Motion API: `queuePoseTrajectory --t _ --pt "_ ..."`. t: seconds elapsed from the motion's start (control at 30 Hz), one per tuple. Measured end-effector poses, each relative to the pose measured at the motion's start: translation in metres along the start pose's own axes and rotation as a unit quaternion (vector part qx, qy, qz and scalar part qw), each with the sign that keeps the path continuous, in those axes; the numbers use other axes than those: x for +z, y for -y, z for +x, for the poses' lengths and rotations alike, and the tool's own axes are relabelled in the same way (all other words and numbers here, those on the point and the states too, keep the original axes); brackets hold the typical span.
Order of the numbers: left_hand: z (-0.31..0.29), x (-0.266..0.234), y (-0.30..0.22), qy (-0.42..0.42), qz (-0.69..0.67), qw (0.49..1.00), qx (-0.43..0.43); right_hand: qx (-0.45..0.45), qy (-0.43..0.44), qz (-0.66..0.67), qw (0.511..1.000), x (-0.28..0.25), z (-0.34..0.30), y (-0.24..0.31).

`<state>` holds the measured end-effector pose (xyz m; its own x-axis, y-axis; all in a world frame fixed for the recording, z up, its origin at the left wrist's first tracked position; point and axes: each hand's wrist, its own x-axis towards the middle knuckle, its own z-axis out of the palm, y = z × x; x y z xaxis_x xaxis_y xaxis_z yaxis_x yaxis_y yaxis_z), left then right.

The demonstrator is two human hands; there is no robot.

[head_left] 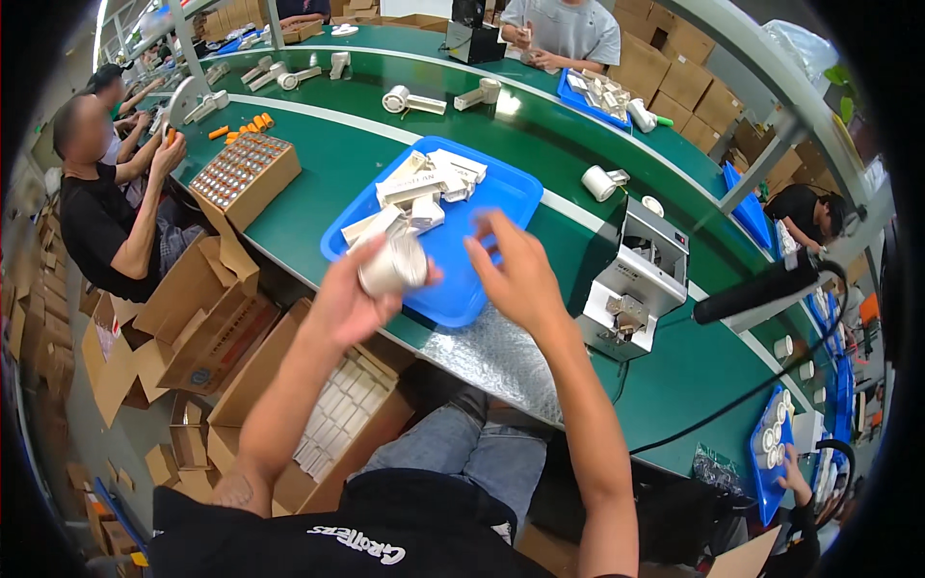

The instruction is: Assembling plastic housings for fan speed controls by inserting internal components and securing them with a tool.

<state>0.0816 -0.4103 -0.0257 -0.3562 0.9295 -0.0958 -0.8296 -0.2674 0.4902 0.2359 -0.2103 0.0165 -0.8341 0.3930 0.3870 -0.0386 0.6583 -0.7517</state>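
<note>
My left hand point(361, 294) is closed around a white handheld fan point(395, 265), its round head facing up over the near left edge of the blue tray point(458, 299). To the right of it, my right hand point(511, 265) hovers above the tray with fingers apart and nothing in them; it is slightly blurred by motion. White plastic handle pieces point(414, 183) lie heaped in the far left part of the tray. Whether the held fan's handle is attached is hard to see against those pieces.
Right of the tray stands a grey-white bench machine point(636, 279). A box of batteries point(246, 173) sits at the left, near loose orange cells point(255, 125). More fans point(414, 100) lie on the green conveyor point(540, 125). Below is an open carton of white pieces point(342, 414). Co-workers sit around.
</note>
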Motion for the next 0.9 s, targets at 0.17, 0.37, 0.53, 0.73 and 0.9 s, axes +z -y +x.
queuePoseTrajectory --t 0.17,0.37,0.53,0.73,0.9 --pt "-0.066 -0.007 0.055 0.029 0.098 0.990 -0.092 -0.062 -0.022 -0.187 0.980 0.051 0.091 -0.044" --pt "-0.082 0.002 0.083 0.062 0.165 0.976 -0.128 -0.146 -0.017 -0.307 0.940 0.053 0.110 -0.051" --pt "-0.052 0.021 0.101 0.118 0.373 0.920 0.013 0.125 0.015 0.246 0.961 -0.015 0.047 -0.016" --pt "-0.004 0.053 0.141 0.159 0.425 0.886 0.092 0.114 -0.168 0.333 0.921 -0.087 -0.084 0.016" --pt "0.024 0.068 0.170 0.128 0.431 0.892 0.051 0.106 -0.292 0.323 0.894 -0.109 -0.147 0.009"
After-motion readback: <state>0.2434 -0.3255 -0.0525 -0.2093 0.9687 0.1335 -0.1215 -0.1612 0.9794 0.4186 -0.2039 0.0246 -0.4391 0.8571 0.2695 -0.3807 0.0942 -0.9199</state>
